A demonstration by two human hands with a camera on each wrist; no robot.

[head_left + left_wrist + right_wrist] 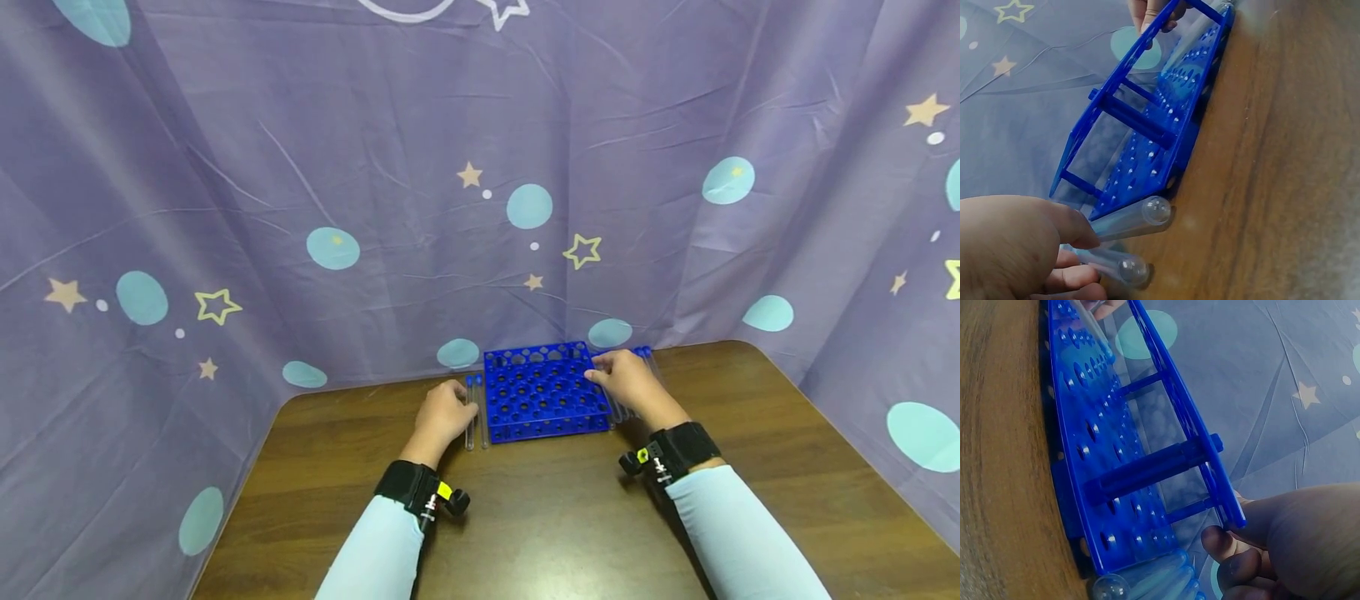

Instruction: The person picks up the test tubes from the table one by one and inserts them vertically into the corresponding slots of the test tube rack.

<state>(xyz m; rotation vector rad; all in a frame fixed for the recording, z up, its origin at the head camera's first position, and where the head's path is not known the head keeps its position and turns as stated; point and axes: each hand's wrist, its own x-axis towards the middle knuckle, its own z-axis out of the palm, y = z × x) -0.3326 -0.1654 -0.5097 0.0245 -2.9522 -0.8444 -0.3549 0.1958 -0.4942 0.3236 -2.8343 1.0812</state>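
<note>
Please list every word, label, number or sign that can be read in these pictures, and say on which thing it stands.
None: no readable text in any view.
The blue rack and the clear tubes bear no visible label.
The cloth carries only stars and dots, no words.
The wrist straps show a small yellow mark, too small to read.

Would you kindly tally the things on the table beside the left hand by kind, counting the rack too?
Blue plastic test tube rack: 1
Clear plastic test tubes with blue caps lying left of the rack: 2
Total: 3
</note>
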